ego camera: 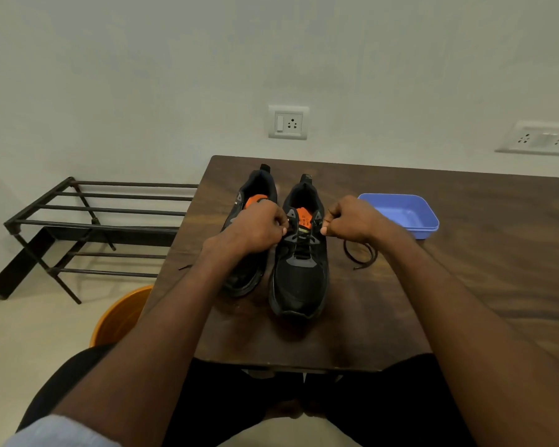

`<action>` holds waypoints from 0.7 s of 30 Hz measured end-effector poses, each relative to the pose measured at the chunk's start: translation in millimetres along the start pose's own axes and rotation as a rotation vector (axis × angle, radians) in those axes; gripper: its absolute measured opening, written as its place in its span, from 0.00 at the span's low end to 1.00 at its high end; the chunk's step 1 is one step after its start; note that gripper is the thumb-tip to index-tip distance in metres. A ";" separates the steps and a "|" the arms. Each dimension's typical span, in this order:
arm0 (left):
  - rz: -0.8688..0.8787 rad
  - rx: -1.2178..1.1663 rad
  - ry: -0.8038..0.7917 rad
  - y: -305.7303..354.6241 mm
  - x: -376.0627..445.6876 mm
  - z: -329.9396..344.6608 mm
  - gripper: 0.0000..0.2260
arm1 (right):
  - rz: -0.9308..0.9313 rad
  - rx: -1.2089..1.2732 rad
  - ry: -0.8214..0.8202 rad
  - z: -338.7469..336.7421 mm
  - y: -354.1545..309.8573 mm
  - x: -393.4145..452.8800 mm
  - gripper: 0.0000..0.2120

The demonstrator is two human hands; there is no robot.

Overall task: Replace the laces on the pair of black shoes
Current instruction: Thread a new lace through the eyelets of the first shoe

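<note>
Two black shoes with orange tongues stand side by side on the brown table (465, 285), toes toward me. The right shoe (299, 269) has a black lace threaded through its lower eyelets. My left hand (259, 227) pinches the lace at the shoe's left upper eyelets. My right hand (352, 221) pinches the other lace end at the right upper eyelets. From there the black lace (360, 254) trails in a loop on the table to the right. The left shoe (249, 253) is partly hidden behind my left hand and forearm.
A blue plastic tray (410, 217) sits on the table behind my right hand. A black metal shoe rack (88, 221) stands by the wall on the left. An orange bucket (120, 314) is on the floor beside the table's left edge.
</note>
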State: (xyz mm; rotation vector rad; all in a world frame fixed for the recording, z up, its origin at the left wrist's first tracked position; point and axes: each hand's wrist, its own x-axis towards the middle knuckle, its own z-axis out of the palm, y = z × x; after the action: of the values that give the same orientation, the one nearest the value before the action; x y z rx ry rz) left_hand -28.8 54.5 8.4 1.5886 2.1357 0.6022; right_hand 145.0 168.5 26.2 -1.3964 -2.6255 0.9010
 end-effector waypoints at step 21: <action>-0.105 -1.122 -0.027 27.0 -22.8 -26.8 0.13 | 0.216 0.901 0.385 -36.0 -8.6 -20.5 0.04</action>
State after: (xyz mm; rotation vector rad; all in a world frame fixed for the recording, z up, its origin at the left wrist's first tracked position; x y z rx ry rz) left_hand -16.5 36.9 47.3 0.8177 1.3520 1.3861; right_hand 161.1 166.1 65.2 -1.3759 -1.4764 1.4038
